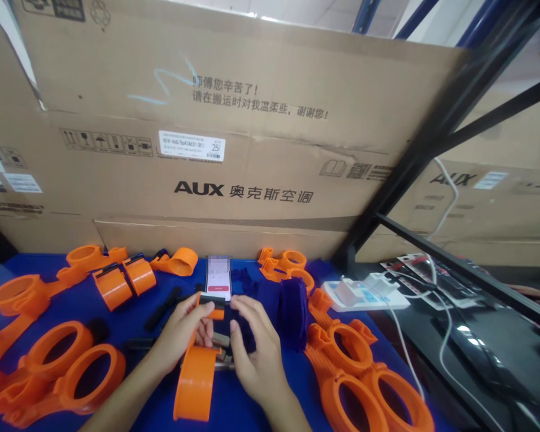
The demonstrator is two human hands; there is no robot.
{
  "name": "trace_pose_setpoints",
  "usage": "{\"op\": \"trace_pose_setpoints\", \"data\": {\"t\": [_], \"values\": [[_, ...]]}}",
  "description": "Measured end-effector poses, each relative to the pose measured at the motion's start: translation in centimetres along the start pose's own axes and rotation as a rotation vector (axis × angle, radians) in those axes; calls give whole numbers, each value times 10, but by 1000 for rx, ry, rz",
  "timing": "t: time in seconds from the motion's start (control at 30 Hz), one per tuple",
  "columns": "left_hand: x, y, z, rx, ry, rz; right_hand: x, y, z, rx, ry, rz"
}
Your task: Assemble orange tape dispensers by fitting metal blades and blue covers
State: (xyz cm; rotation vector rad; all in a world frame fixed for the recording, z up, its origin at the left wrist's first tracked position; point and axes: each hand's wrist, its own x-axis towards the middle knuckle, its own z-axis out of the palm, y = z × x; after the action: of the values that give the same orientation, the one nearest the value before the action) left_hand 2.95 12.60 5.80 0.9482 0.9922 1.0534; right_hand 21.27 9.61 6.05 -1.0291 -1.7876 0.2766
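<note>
My left hand (182, 333) and my right hand (254, 345) meet over an orange plastic part (195, 381) with a curved band, near the front of the blue table (130, 312). My left fingers pinch the part's top end, where a black piece (211, 300) sits. The fingers of my right hand curl around the dark and metal fitting (222, 348) on the part's right side. A phone (218, 279) with a lit screen leans just behind my hands.
Orange ring-shaped parts lie in piles at the left (67, 366) and right (364, 384). A dark blue part (292, 312) stands to the right of my hands. A white power strip (364, 294) with cables lies at the right. Large cardboard boxes (234, 132) wall off the back.
</note>
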Motion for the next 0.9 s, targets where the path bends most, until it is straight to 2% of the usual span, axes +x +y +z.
{"op": "trace_pose_setpoints", "data": {"t": [0.1,0.2,0.3,0.57,0.77,0.9], "values": [[1,4,-4,-37,50,7,0,6,0,-270,12,109],[2,6,-5,-59,84,1,-3,11,3,-538,-62,202],[2,7,-4,-69,95,2,-6,11,6,-664,-131,212],[0,5,-1,-90,95,12,-9,13,8,-715,-169,226],[-2,5,1,-89,84,31,-8,6,8,-707,-181,180],[-4,7,1,-78,75,36,-7,6,8,-693,-212,213]]}}
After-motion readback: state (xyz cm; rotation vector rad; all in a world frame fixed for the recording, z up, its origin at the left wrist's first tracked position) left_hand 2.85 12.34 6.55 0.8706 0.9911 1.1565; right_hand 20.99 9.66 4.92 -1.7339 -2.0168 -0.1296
